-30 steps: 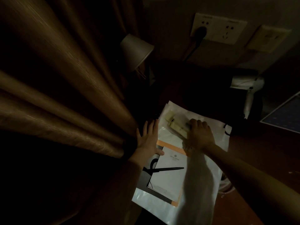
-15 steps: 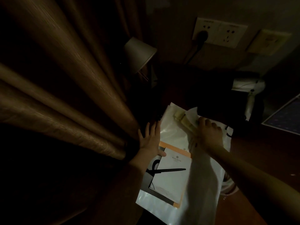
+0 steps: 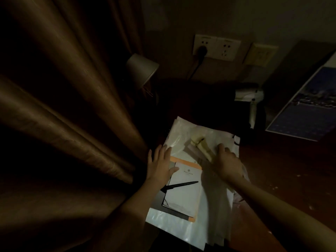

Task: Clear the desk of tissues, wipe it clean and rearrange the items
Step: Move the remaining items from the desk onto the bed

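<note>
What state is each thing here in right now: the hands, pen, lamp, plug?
Left hand: open flat, resting on the notepad corner.
Right hand: knuckles up on the plastic bag; grip unclear.
Pen: lying across the notepad.
Lamp: unlit.
Plug: in the wall socket.
Hair dryer: set down, untouched.

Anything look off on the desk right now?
Yes. Pale specks dot the desk right of the bag; it looks unwiped. Beige sticks lie skewed on the crumpled bag, and a pen lies slantwise across the notepad. Too dark to judge more.
</note>
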The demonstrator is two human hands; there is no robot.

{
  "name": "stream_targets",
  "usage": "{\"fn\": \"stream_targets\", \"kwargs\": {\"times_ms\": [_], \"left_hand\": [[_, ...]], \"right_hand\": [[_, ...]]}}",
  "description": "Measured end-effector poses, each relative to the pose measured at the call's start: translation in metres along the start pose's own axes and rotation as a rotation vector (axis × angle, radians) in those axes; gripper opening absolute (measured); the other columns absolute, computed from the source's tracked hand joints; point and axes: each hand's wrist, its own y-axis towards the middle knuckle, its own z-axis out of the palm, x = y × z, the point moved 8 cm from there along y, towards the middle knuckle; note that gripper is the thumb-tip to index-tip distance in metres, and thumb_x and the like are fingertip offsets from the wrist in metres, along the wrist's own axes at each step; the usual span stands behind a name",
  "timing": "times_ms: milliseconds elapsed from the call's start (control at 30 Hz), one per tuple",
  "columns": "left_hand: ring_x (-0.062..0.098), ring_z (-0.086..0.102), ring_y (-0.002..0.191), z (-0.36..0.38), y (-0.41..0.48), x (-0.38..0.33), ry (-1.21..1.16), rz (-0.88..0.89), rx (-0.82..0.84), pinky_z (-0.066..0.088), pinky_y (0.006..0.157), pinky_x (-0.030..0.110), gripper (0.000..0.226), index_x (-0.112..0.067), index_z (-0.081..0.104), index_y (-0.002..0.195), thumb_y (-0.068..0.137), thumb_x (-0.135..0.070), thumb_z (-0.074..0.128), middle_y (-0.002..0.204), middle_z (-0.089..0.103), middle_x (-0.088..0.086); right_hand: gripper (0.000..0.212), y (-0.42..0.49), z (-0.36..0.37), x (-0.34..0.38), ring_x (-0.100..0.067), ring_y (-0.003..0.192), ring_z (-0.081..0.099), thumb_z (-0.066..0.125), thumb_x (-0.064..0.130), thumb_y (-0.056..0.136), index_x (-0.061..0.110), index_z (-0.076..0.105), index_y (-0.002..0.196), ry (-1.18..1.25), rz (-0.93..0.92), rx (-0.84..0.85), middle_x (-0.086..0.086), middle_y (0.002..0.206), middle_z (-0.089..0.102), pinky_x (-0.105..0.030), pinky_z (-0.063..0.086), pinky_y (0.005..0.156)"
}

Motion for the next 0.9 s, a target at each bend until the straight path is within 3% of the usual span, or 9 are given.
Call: {"fn": "stream_targets", "kwargs": {"times_ms": [67, 200, 333, 467, 667, 800, 900], "left_hand": [[0.02, 0.009, 0.147, 0.002, -0.017, -0.001, -0.06, 0.001, -0.046, 0.008, 0.118, 0.041, 0.072, -0.021, 0.018, 0.152, 0.095, -0.062, 0.035, 0.159, 0.015, 0.001], [0.022, 0.029, 0.133, 0.007, -0.041, -0.012, -0.149, -0.029, -0.047, 0.027, 0.105, 0.033, 0.066, -0.022, 0.037, 0.141, 0.09, -0.063, 0.047, 0.145, 0.033, 0.001], [0.021, 0.043, 0.12, 0.013, -0.054, -0.029, -0.175, -0.016, 0.018, 0.032, 0.096, 0.032, 0.052, -0.024, 0.049, 0.126, 0.085, -0.055, 0.061, 0.128, 0.044, -0.001], [0.022, 0.055, 0.108, 0.019, -0.063, -0.033, -0.23, -0.11, 0.022, 0.043, 0.084, 0.032, 0.032, -0.02, 0.055, 0.11, 0.09, -0.045, 0.061, 0.117, 0.058, 0.001], [0.025, 0.06, 0.102, 0.019, -0.072, -0.036, -0.268, -0.267, -0.009, 0.044, 0.074, 0.031, 0.028, -0.017, 0.056, 0.107, 0.093, -0.041, 0.058, 0.113, 0.059, 0.003], [0.024, 0.061, 0.101, 0.015, -0.07, -0.042, -0.151, -0.261, -0.044, 0.049, 0.077, 0.034, 0.027, -0.017, 0.059, 0.106, 0.096, -0.041, 0.052, 0.112, 0.061, 0.004], [0.023, 0.056, 0.11, 0.017, -0.067, -0.041, -0.183, -0.302, -0.052, 0.047, 0.082, 0.034, 0.03, -0.017, 0.058, 0.115, 0.097, -0.04, 0.051, 0.119, 0.06, 0.004]], "right_hand": [[0.055, -0.015, 0.003, -0.002, -0.03, 0.095, 0.057, 0.061, 0.048, 0.084, 0.015, 0.036, 0.12, 0.016, 0.017, 0.023, -0.009, 0.11, 0.054, -0.038, 0.047, 0.073], [0.05, -0.042, 0.011, -0.003, -0.029, 0.099, 0.057, 0.062, 0.037, 0.086, 0.015, 0.035, 0.122, -0.004, -0.005, 0.07, -0.009, 0.116, 0.054, -0.036, 0.045, 0.074], [0.061, -0.052, 0.018, -0.005, -0.028, 0.101, 0.056, 0.063, 0.049, 0.083, 0.016, 0.034, 0.125, -0.012, -0.032, 0.08, -0.008, 0.117, 0.053, -0.032, 0.043, 0.071], [0.07, -0.053, 0.018, -0.01, -0.025, 0.094, 0.058, 0.064, 0.063, 0.076, 0.017, 0.037, 0.121, 0.06, -0.059, 0.028, -0.005, 0.11, 0.054, -0.03, 0.041, 0.067], [0.045, -0.051, 0.015, -0.022, -0.031, 0.098, 0.058, 0.062, 0.039, 0.086, 0.015, 0.038, 0.115, 0.068, -0.03, -0.013, -0.01, 0.111, 0.059, -0.039, 0.048, 0.081], [0.049, -0.049, 0.01, -0.024, -0.033, 0.099, 0.057, 0.062, 0.043, 0.085, 0.012, 0.04, 0.116, 0.102, -0.025, -0.008, -0.011, 0.11, 0.057, -0.038, 0.048, 0.077], [0.05, -0.048, 0.013, -0.025, -0.031, 0.098, 0.058, 0.063, 0.044, 0.085, 0.013, 0.039, 0.116, 0.059, -0.036, -0.01, -0.01, 0.111, 0.058, -0.039, 0.05, 0.079]]}}
